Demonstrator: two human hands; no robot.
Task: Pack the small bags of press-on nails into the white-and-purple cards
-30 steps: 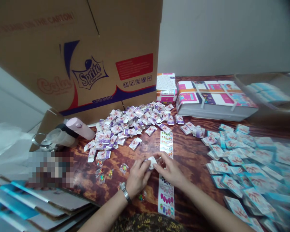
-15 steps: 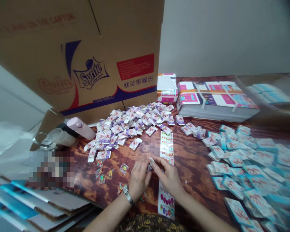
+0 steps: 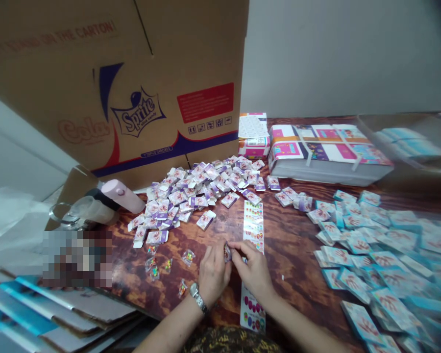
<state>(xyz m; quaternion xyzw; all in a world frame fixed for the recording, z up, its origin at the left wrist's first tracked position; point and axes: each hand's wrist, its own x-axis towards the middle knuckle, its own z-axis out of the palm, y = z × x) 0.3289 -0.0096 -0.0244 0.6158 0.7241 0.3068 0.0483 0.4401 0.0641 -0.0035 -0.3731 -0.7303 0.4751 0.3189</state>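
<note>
While the left hand [image 3: 213, 272] curls its fingers around a small box [image 3: 228, 253], leaving little gap inside the grasp, the right hand [image 3: 253, 270] brings thumb and fingertips nearly together at the box's right edge; whether they pinch it or only touch it, I cannot tell. The box sits between the hands, largely covered by fingers, so the state of its flaps is too small to make out.

For careful work here, the left hand would do best as the steady one, pressing on the edges rather than the broad faces, since thin card would probably buckle under a hard squeeze. The right fingertips should work with light, short pushes, guiding any flap along its crease.

A strip of printed stickers [image 3: 253, 220] runs beneath the right hand, so low wrists could drag it across the surface [image 3: 297, 245]. Small clear packets [image 3: 188, 256] lie left of the left hand; its forearm should stay clear of them. Purple-and-white boxes [image 3: 206, 179] are heaped beyond the hands, and blue-and-white boxes [image 3: 362, 257] spread well to their right.
</note>
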